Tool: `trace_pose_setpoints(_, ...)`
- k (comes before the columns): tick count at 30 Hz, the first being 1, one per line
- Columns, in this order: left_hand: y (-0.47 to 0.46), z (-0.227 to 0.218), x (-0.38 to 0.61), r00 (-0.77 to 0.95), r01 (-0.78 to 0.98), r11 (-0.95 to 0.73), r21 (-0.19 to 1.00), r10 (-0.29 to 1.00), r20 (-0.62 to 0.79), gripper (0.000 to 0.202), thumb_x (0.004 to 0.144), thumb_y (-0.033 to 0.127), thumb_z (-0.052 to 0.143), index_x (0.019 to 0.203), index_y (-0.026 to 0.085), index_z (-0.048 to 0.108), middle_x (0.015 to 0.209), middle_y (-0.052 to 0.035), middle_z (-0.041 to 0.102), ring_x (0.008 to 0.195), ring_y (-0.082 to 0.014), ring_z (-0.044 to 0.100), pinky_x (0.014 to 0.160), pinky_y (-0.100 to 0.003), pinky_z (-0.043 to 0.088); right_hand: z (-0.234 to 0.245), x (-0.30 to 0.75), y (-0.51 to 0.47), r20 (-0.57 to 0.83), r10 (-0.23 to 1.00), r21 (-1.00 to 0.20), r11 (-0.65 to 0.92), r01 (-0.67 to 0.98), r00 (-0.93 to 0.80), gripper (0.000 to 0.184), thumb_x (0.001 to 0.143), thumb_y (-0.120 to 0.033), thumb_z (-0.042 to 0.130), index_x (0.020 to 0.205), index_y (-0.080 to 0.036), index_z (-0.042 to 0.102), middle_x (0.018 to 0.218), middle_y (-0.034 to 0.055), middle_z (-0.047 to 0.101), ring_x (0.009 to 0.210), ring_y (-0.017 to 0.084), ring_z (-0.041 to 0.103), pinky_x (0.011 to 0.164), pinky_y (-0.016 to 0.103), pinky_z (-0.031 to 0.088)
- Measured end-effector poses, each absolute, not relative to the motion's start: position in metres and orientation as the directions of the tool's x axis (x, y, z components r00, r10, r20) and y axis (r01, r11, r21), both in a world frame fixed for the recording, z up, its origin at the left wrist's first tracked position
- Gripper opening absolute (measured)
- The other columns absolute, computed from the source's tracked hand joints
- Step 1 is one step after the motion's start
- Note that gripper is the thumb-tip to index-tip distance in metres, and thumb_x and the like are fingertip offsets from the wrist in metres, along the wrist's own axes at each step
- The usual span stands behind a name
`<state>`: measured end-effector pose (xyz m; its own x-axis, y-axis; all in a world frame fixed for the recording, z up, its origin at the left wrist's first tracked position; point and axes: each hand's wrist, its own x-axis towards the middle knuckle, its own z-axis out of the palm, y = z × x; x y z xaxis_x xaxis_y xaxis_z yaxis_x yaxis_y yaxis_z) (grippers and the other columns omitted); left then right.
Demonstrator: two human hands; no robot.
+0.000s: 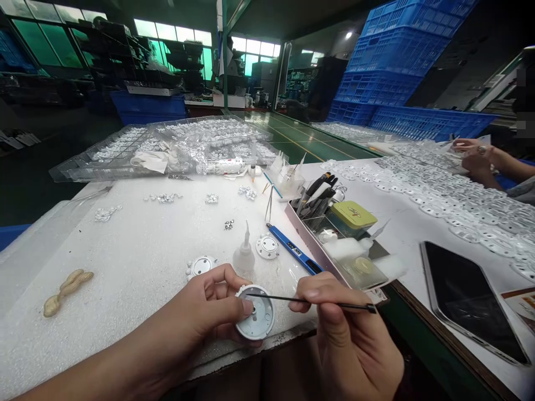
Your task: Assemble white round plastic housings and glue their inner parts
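Two hands work at the near edge of the white foam mat. The left hand is curled around a round white housing, thumb on its rim and fingers beneath, holding it open side up just over the mat's edge. Right of the housing, the right hand pinches a thin black tool between thumb and forefinger, its other fingers folded. The tool's tip reaches the housing's centre, so this piece looks mid-work rather than finished.

Just beyond the housing stands a small nozzle bottle, flanked by two similar round pieces. I cannot tell whether those are done. Beyond and to the right of the housing lie a blue pen-shaped tool, a pink tray of hand tools, a green tin and a dark phone.

Far beyond the housing, clear trays full of small white parts suggest plenty remains. Far right of the housing, a co-worker's hands handle more parts, below the stacked blue crates.
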<state>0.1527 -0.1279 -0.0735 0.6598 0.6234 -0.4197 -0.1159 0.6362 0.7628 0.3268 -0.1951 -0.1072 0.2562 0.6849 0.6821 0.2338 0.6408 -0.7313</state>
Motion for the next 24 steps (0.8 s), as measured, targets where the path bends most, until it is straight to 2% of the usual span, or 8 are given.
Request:
trace_pose_setpoints(5, -0.129, -0.072, 0.154, 0.655, -0.119, 0.646, 0.754, 0.622, -0.429, 0.029, 0.071, 0.023, 0.081, 0.077, 0.017, 0.054, 0.065, 0.0016, 0.06, 0.064, -0.0134, 0.057, 0.064, -0.024, 0.052, -0.11, 0.328, -0.191, 0.649, 0.709, -0.761, 0.601, 0.245, 0.276, 0.02, 0.097, -0.011, 0.046, 0.101, -0.02, 0.063, 0.084, 0.0022, 0.062, 0.078, 0.012, 0.061, 0.068, 0.025, 0.05)
trace_pose_setpoints(13, -0.128, -0.073, 0.154, 0.646, -0.121, 0.646, 0.753, 0.628, -0.435, 0.024, 0.071, 0.019, 0.077, 0.076, 0.016, 0.054, 0.071, 0.0002, 0.064, 0.064, -0.0122, 0.058, 0.061, -0.02, 0.05, -0.099, 0.33, -0.197, 0.659, 0.651, -0.747, 0.621, 0.235, 0.377, 0.016, 0.097, -0.016, 0.05, 0.096, -0.021, 0.066, 0.077, 0.0017, 0.064, 0.074, 0.015, 0.061, 0.063, 0.029, 0.049)
trace_pose_setpoints(15, -0.127, -0.075, 0.154, 0.633, -0.097, 0.641, 0.761, 0.63, -0.45, 0.023, 0.071, 0.02, 0.077, 0.077, 0.017, 0.055, 0.074, -0.0008, 0.065, 0.065, -0.0136, 0.06, 0.063, -0.023, 0.052, -0.092, 0.338, -0.197, 0.708, 0.504, -0.687, 0.652, 0.321, 0.495, 0.011, 0.094, -0.021, 0.057, 0.091, -0.02, 0.067, 0.074, 0.0013, 0.065, 0.07, 0.017, 0.061, 0.064, 0.033, 0.049)
trace_pose_setpoints(17, -0.126, -0.077, 0.153, 0.624, -0.073, 0.641, 0.764, 0.627, -0.467, 0.026, 0.069, 0.022, 0.08, 0.078, 0.017, 0.056, 0.074, -0.0009, 0.066, 0.065, -0.0137, 0.06, 0.064, -0.023, 0.052, -0.086, 0.352, -0.196, 0.763, 0.254, -0.591, 0.647, 0.483, 0.594, 0.009, 0.09, -0.024, 0.063, 0.084, -0.019, 0.067, 0.071, 0.0016, 0.062, 0.063, 0.019, 0.06, 0.06, 0.036, 0.046)
trace_pose_setpoints(18, -0.125, -0.077, 0.153, 0.624, -0.063, 0.643, 0.763, 0.622, -0.473, 0.028, 0.069, 0.023, 0.082, 0.077, 0.017, 0.056, 0.072, -0.0007, 0.066, 0.064, -0.0135, 0.06, 0.063, -0.023, 0.052, -0.084, 0.361, -0.196, 0.768, 0.165, -0.573, 0.609, 0.548, 0.619, 0.01, 0.09, -0.025, 0.063, 0.083, -0.018, 0.066, 0.071, 0.0021, 0.061, 0.061, 0.019, 0.058, 0.058, 0.037, 0.045)
trace_pose_setpoints(20, -0.125, -0.077, 0.154, 0.626, -0.069, 0.644, 0.762, 0.623, -0.47, 0.031, 0.068, 0.027, 0.084, 0.077, 0.018, 0.056, 0.072, -0.0002, 0.065, 0.064, -0.013, 0.059, 0.062, -0.023, 0.052, -0.083, 0.378, -0.198, 0.757, 0.095, -0.601, 0.492, 0.63, 0.647, 0.013, 0.09, -0.027, 0.062, 0.08, -0.019, 0.064, 0.073, 0.0036, 0.058, 0.061, 0.02, 0.056, 0.055, 0.036, 0.042)
trace_pose_setpoints(22, -0.125, -0.077, 0.154, 0.632, -0.075, 0.64, 0.765, 0.624, -0.459, 0.031, 0.07, 0.028, 0.084, 0.076, 0.018, 0.056, 0.072, -0.0003, 0.065, 0.064, -0.0133, 0.06, 0.062, -0.023, 0.052, -0.083, 0.393, -0.202, 0.736, 0.137, -0.664, 0.338, 0.667, 0.663, 0.014, 0.091, -0.029, 0.061, 0.081, -0.019, 0.063, 0.078, 0.0049, 0.059, 0.062, 0.019, 0.056, 0.058, 0.036, 0.043)
trace_pose_setpoints(24, -0.126, -0.076, 0.155, 0.63, -0.07, 0.637, 0.767, 0.625, -0.461, 0.03, 0.07, 0.028, 0.084, 0.076, 0.018, 0.056, 0.073, -0.0002, 0.065, 0.065, -0.0135, 0.06, 0.062, -0.023, 0.053, -0.086, 0.403, -0.206, 0.747, 0.188, -0.664, 0.175, 0.727, 0.638, 0.015, 0.091, -0.03, 0.061, 0.083, -0.017, 0.063, 0.079, 0.0049, 0.061, 0.062, 0.018, 0.058, 0.061, 0.035, 0.045)
